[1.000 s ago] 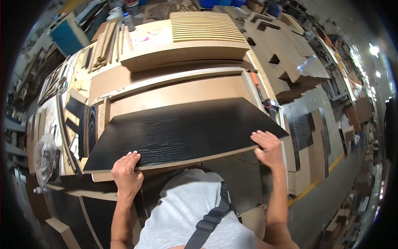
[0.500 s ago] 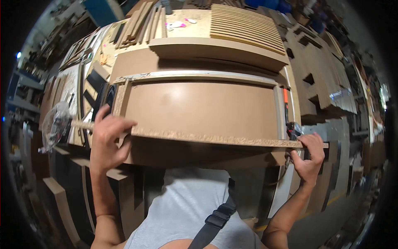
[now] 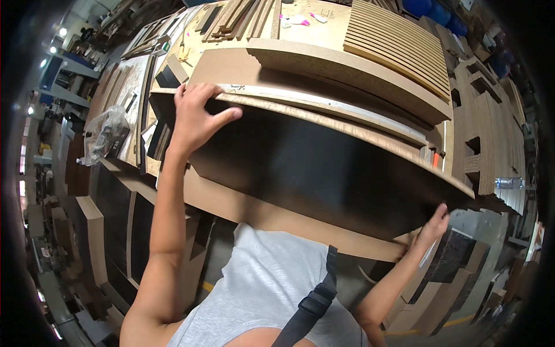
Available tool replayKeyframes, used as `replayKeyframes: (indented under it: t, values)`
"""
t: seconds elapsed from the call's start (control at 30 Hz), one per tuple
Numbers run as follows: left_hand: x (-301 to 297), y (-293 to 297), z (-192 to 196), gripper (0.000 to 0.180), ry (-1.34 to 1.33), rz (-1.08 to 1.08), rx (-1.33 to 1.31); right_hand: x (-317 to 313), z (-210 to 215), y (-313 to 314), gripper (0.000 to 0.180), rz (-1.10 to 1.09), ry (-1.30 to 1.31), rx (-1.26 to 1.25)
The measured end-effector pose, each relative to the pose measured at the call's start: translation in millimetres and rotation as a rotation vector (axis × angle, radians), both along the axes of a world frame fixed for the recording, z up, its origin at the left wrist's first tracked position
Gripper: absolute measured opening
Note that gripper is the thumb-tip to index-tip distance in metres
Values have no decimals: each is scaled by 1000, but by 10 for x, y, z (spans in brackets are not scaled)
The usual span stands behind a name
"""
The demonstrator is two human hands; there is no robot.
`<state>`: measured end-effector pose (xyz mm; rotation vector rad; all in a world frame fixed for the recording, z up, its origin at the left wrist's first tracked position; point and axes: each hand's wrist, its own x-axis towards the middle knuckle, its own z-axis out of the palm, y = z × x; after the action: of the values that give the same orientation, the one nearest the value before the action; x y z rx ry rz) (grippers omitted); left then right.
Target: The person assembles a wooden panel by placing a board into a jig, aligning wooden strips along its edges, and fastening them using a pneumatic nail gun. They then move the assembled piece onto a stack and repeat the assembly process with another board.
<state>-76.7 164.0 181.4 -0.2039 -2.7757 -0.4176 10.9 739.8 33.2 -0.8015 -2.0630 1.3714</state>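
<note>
While the left hand [image 3: 196, 118], fingers curled, clasps its top edge, the black rectangular particleboard panel [image 3: 324, 168], probably stiff, heavy, best gripped at both ends, tilts above the wooden table's [image 3: 332, 34] near edge; the right hand's [image 3: 429, 228] hold is unclear.

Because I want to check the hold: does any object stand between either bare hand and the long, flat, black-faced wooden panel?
Nothing visible does. The bare left hand grips the upper edge of the black-faced panel directly; the bare right hand is at its right end, its exact contact unclear.
</note>
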Motion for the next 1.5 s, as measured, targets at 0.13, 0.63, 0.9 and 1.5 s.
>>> replayKeyframes:
  t: [0.13,0.63,0.9,1.5]
  values:
    - [-776,-39,-474,60,-115,38,-6,-417,-261,-68,38,251,46,-192]
    - [-1501,78,-934,73,-343,9,34,-700,-498,-43,38,290,-9,-147]
    - [-1215,117,-1355,75,-417,42,129,-349,-793,86,58,331,-165,-6]
    - [389,-606,-2670,73,-161,236,265,1261,-1481,-472,62,-93,-593,8]
